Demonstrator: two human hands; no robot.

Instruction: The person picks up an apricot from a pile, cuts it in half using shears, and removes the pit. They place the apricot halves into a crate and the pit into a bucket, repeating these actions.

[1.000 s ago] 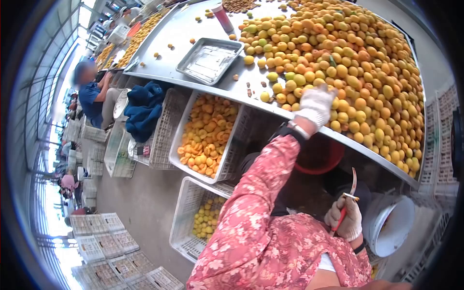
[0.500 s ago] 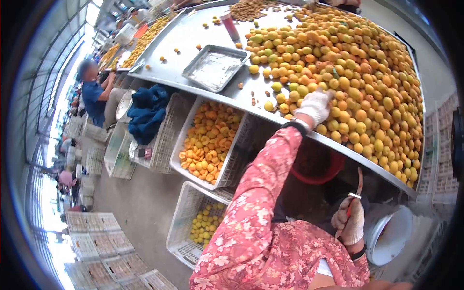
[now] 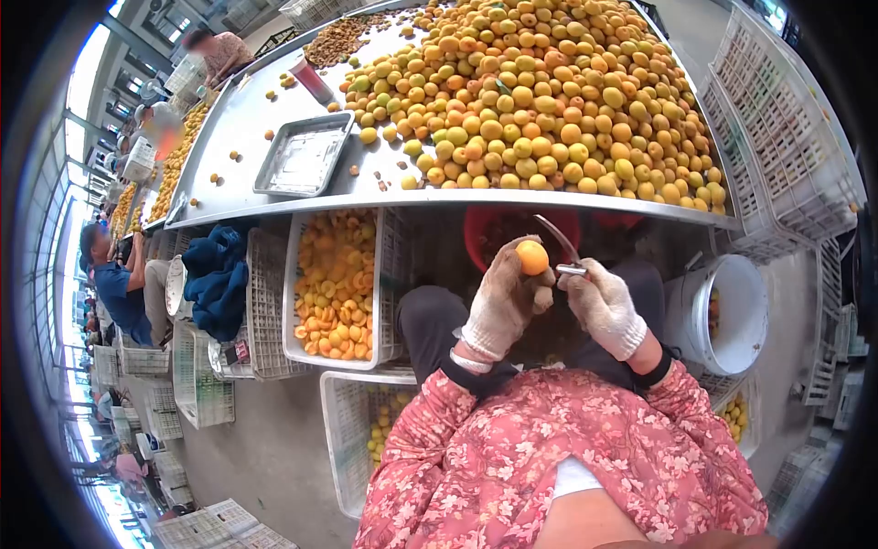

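My left hand (image 3: 498, 306), in a stained white work glove, is closed around a whole orange apricot (image 3: 531, 258) held up at chest height. Just to its right, my gloved right hand (image 3: 605, 309) grips a small knife with a thin curved blade (image 3: 561, 238) and a metal collar. The blade points up and to the left, close to the apricot but apart from it. Much of the knife handle is hidden in my fingers. Beyond both hands, a large heap of apricots (image 3: 540, 119) lies on a metal table (image 3: 206, 169).
Under the table edge is a red basin (image 3: 473, 242). To the left stand a white crate (image 3: 291, 302) of halved apricots and a lower crate (image 3: 334, 439) with whole ones. A white bucket (image 3: 745, 320) is at right. A metal tray (image 3: 297, 156) lies on the table. Other people sit left.
My left hand has come back from the heap on the table to my lap with an apricot. My right hand has risen with the knife beside it. The view has turned.
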